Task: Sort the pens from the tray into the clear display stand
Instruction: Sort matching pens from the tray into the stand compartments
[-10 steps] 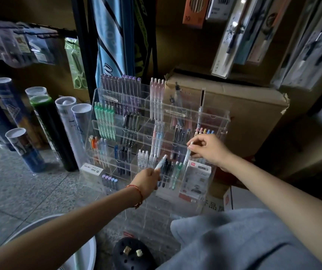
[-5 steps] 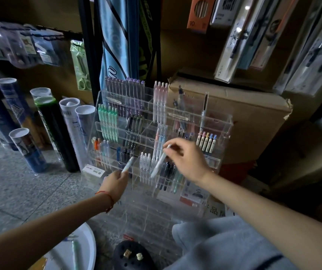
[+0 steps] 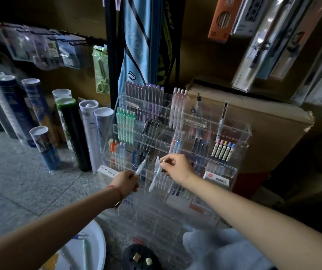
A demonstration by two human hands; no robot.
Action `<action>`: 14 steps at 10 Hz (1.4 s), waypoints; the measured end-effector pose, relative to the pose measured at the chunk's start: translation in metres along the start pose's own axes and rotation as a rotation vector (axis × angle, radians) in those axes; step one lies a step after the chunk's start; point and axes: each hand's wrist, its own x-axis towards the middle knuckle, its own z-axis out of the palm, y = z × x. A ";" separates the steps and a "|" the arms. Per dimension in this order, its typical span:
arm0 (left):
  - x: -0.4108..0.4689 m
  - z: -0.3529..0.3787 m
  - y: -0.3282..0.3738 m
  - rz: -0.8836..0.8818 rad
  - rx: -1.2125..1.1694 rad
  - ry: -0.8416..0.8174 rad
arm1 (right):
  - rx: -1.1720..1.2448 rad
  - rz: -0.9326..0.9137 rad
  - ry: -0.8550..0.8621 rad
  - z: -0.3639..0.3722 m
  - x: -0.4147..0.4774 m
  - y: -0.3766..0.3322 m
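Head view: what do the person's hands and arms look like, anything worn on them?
Both forearms are bare, with no sleeves showing and no gloves. The left hand has a thin red string bracelet round its wrist. The right hand and its wrist show nothing worn.

My left pen (image 3: 141, 166) and my right pen (image 3: 155, 177) are both white. A red cord (image 3: 115, 189) rings the wrist below my left grip. Above that grip stand mint-green pens (image 3: 125, 123), higher still lilac pens (image 3: 146, 94); above my right grip, pale pink pens (image 3: 178, 106).
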 end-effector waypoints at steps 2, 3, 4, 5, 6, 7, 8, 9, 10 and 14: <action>0.001 -0.022 -0.033 -0.107 0.110 0.139 | 0.050 -0.015 0.063 0.052 0.005 0.012; 0.001 -0.026 -0.049 -0.148 0.078 0.109 | -0.079 -0.049 0.014 0.069 0.002 0.021; 0.003 -0.025 -0.053 -0.176 0.024 0.078 | -0.152 -0.079 -0.004 0.071 0.003 0.019; 0.006 -0.022 -0.056 -0.172 0.088 0.072 | -0.207 -0.165 0.062 0.060 0.002 0.005; 0.006 -0.015 -0.055 -0.182 0.092 0.039 | -0.216 -0.245 0.093 0.047 -0.006 -0.001; 0.006 -0.003 -0.050 -0.166 0.146 0.030 | -0.293 -0.226 -0.011 0.052 -0.017 0.011; 0.004 0.007 -0.045 -0.142 0.183 0.011 | -0.281 -0.134 -0.032 0.065 -0.021 0.029; 0.002 0.017 -0.046 -0.136 0.186 -0.022 | -0.255 -0.070 -0.064 0.080 -0.020 0.042; -0.001 0.018 -0.048 -0.137 0.151 -0.044 | -0.235 -0.009 -0.054 0.088 -0.017 0.051; 0.002 0.006 -0.048 -0.063 0.165 -0.071 | -0.217 0.056 -0.197 0.092 -0.018 0.048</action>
